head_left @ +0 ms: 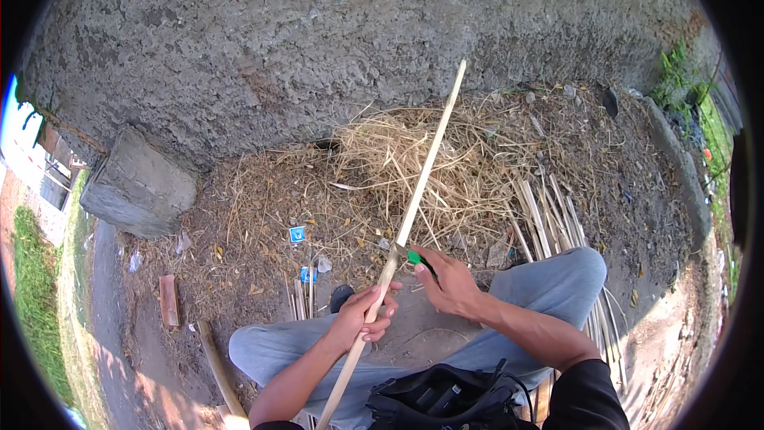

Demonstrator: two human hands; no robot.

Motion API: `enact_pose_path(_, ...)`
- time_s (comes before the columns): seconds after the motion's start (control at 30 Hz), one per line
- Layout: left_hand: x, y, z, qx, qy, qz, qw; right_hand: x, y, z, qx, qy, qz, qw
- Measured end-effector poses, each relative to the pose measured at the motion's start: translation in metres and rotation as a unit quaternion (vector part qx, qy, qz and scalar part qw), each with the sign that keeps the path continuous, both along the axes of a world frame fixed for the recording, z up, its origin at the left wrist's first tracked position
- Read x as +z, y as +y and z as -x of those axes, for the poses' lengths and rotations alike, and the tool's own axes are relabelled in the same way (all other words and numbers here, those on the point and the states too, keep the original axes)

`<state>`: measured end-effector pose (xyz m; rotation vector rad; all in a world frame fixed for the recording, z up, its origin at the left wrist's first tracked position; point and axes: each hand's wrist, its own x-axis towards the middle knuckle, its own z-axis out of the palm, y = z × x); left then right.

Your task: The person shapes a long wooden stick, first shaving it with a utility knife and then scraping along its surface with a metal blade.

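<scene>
A long, pale strip of split bamboo slants from my lap up toward the wall. My left hand is wrapped around its lower part. In my right hand is a knife with a green handle. Its short blade lies against the strip a little above my left hand. My right fingers are closed round the handle and hide most of it.
A heap of shavings lies before a rough grey wall. More bamboo strips lie by my right knee. A concrete block stands at the left, near a brick. An open black bag rests at my lap.
</scene>
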<state>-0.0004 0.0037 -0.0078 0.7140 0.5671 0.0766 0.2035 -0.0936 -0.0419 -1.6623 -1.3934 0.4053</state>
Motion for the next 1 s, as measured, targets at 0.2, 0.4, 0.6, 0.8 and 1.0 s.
enact_pose_path(0.2, -0.005, -0.006, -0.001, 0.0, 0.042, 0.032, 0.999, 0.018, -0.002, -0.007, 0.001, -0.003, 0.046, 0.999)
enact_pose_path(0.4, -0.004, -0.01, -0.006, 0.042, 0.098, -0.121, 0.987, 0.015, -0.003, -0.01, -0.016, 0.034, 0.012, 0.999)
enact_pose_path(0.6, -0.002, -0.016, -0.006, 0.063, 0.077, -0.17, 0.981, 0.01, -0.006, 0.009, 0.039, 0.017, -0.079, 0.996)
enact_pose_path(0.8, -0.005, -0.015, -0.006, 0.054, 0.083, -0.202, 0.974, 0.01, -0.007, 0.009, 0.055, -0.006, -0.065, 0.996)
enact_pose_path(1.0, -0.009, -0.015, -0.005, 0.077, 0.085, -0.203, 0.972, 0.008, -0.006, 0.01, 0.059, -0.028, -0.073, 0.995)
